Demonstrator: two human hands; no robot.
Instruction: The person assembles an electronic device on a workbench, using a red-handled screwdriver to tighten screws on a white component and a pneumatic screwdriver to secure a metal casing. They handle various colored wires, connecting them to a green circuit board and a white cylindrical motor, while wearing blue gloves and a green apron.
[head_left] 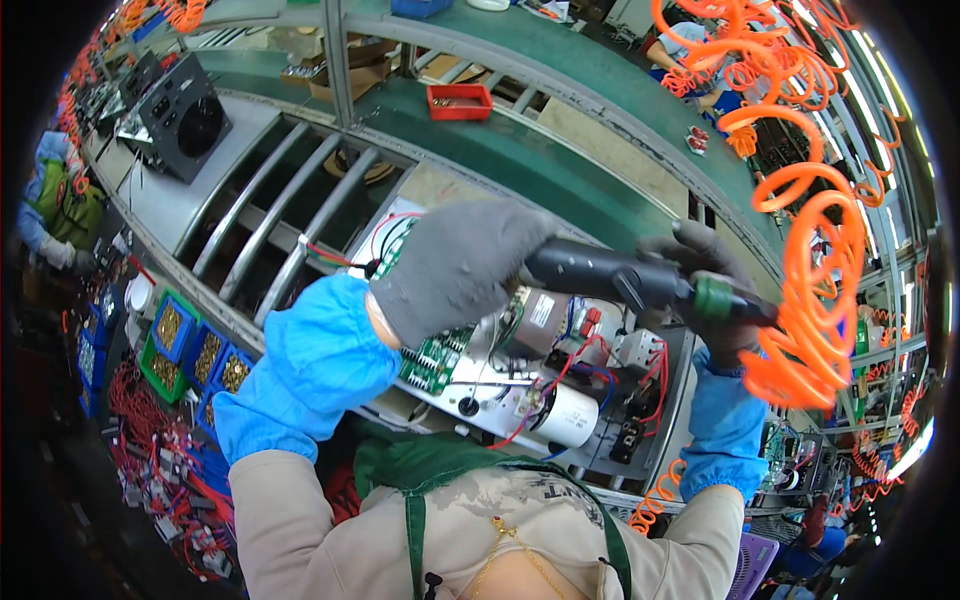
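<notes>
In both of my gloved hands is a black power screwdriver (pixel 590 270) with a green collar, lying sideways above an open electrical assembly (pixel 465 375). My left hand (pixel 460 265) is closed around its left end, hiding the tip. Behind the green collar, my right hand (pixel 725 265) cradles the other end, its fingers partly blurred and partly hidden by the tool. An orange coiled hose (pixel 815 300) hangs at that end. Beneath the tool, the assembly carries a green circuit board (pixel 430 362), a white cylinder (pixel 568 416), and red and blue wires.
Metal rollers (pixel 290 215) run beyond the assembly. A red bin (pixel 459 101) stands on the far green bench. At the left are small bins of brass-coloured parts (pixel 208 355), heaped red wires (pixel 150 420) and a black boxed unit (pixel 185 118). A co-worker (pixel 62 200) is at far left.
</notes>
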